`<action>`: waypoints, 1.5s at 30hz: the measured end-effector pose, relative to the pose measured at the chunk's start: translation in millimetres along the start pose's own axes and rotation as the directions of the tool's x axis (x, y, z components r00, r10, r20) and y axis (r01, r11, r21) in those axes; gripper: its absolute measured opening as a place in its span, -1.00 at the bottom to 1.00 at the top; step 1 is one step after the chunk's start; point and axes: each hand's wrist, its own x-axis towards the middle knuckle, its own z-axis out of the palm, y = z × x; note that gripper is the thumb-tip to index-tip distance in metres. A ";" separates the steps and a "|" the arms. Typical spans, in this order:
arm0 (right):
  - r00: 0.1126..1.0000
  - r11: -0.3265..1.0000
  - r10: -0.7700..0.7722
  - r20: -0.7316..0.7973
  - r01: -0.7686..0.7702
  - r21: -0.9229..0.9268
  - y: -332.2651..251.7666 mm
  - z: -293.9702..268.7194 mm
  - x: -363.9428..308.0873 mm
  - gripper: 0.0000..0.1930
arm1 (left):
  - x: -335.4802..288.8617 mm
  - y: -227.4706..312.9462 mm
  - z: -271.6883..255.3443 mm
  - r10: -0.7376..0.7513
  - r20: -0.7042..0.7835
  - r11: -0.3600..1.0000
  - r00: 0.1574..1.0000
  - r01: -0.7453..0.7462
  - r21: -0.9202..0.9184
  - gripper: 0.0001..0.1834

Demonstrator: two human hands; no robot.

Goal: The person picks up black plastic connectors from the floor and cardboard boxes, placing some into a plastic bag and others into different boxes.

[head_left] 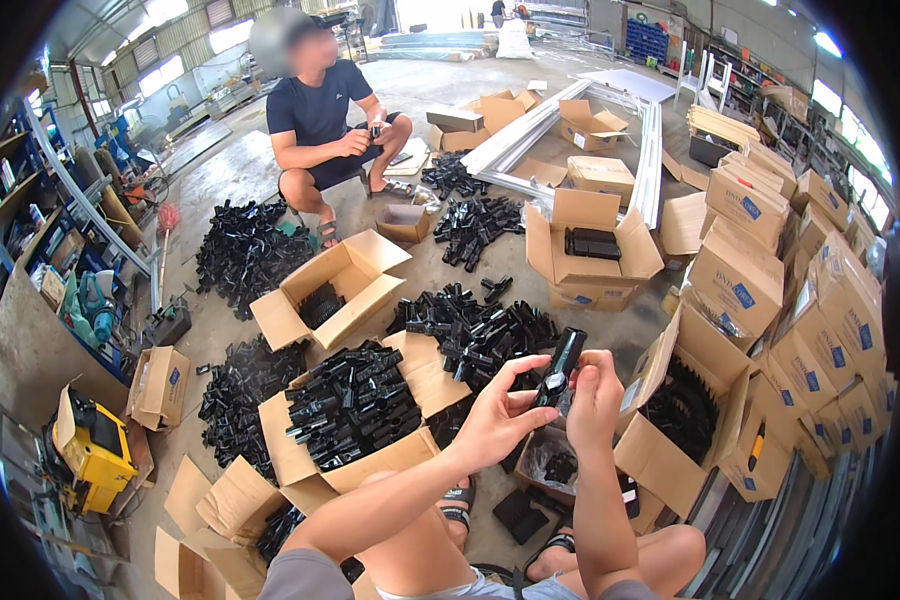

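Both hands are raised in front of my knees around a black tubular plastic fitting (pixel 568 350), which stands tilted with its upper end free. My left hand (pixel 505 410) pinches its lower part between thumb and fingers. From the other side, my right hand (pixel 594 400) closes its curled fingers on the lower part, where a small pale shiny patch shows. Below the hands is a small carton (pixel 548 490) lined with clear plastic, with black parts inside. A pile of similar black fittings (pixel 470 330) lies just beyond my left hand.
An open carton full of black fittings (pixel 355 410) stands left of my arms, and another open carton (pixel 715 375) stands right. Stacked sealed cartons (pixel 735 275) line the right side. A co-worker (pixel 320 120) squats ahead near more piles. A yellow toolbox (pixel 95 460) sits far left.
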 end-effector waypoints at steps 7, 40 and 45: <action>0.992 0.976 0.085 0.094 -0.064 -0.208 4.0 -5.3 -1.6 -0.68 | 0.2 -5.0 -3.1 0.000 0.018 1.000 1.000 -0.001 0.026 -0.24; 0.922 0.814 0.283 0.263 -0.376 0.442 10.1 -26.6 4.8 -0.68 | -0.1 -1.2 -7.2 -0.136 0.023 0.953 0.990 0.125 0.275 -0.28; 0.850 0.832 0.252 0.462 -0.434 0.346 14.3 -50.8 0.2 -0.60 | 2.3 -0.5 -16.4 -0.088 0.017 0.798 0.996 0.060 0.600 -0.35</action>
